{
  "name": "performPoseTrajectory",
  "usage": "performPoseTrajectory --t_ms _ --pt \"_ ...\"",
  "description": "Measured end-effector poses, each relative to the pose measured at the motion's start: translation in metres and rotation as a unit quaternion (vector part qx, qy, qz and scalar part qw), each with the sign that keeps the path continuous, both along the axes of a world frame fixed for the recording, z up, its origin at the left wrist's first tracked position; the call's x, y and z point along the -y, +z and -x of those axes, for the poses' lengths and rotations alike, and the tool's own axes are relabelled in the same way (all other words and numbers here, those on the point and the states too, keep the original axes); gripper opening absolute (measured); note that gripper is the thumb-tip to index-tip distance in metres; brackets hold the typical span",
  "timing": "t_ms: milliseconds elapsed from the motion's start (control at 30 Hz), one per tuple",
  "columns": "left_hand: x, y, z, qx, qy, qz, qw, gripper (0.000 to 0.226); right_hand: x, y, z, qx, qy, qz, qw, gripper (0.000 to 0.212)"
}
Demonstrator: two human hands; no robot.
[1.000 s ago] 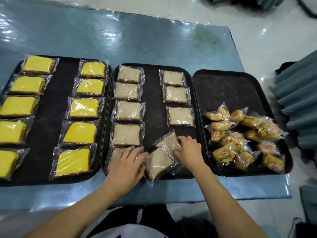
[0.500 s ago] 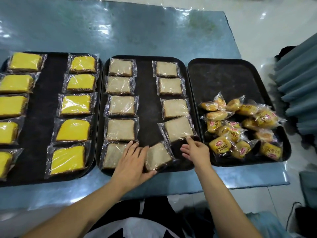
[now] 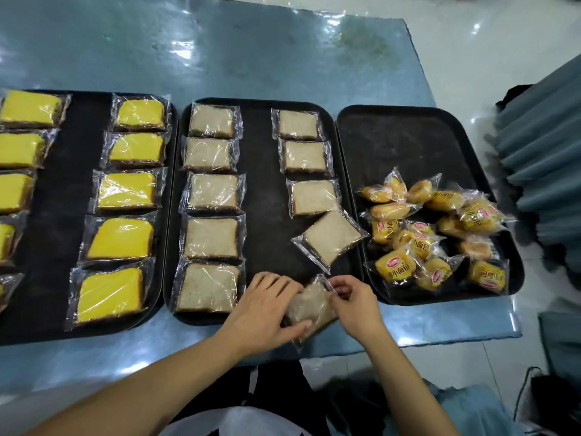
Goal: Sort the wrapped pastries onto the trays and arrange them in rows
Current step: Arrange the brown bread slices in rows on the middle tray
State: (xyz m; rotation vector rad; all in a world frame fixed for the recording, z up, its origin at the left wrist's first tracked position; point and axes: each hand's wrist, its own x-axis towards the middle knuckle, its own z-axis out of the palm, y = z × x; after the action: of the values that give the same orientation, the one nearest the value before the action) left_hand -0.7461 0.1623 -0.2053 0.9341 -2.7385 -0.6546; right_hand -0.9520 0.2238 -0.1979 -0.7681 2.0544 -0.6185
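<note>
Both hands gripped last brown pastry [image 3: 309, 305] at middle tray [image 3: 267, 146] near edge, L hand [image 3: 264, 309] clasping, R hand [image 3: 353, 305] pinching wrapper; pkg lay skewed vs. rows.

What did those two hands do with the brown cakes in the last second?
The right hand let go of the tilted brown cake, left crooked in the right-hand row, and came across to pinch the wrapper of the last brown cake. The left hand now holds that cake too. The yellow cakes and small buns stayed put.
</note>
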Motion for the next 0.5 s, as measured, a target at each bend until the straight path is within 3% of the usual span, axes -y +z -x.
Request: performPoseTrajectory --t_ms 133,300,500 --pt "0.026 0.008 0.037 -0.010 0.002 0.017 1.000 0.042 -0.006 0.013 0.025 -0.014 -0.009 0.012 1.000 0.024" --pt "0.047 -0.004 0.078 0.101 -0.070 0.019 0.992 0.059 -0.011 0.021 0.041 -0.003 0.044 -0.013 0.999 0.027" --pt "0.052 -0.029 0.059 0.156 -0.110 0.067 0.979 0.053 -0.012 0.030 0.056 0.029 0.025 0.026 0.999 0.026"
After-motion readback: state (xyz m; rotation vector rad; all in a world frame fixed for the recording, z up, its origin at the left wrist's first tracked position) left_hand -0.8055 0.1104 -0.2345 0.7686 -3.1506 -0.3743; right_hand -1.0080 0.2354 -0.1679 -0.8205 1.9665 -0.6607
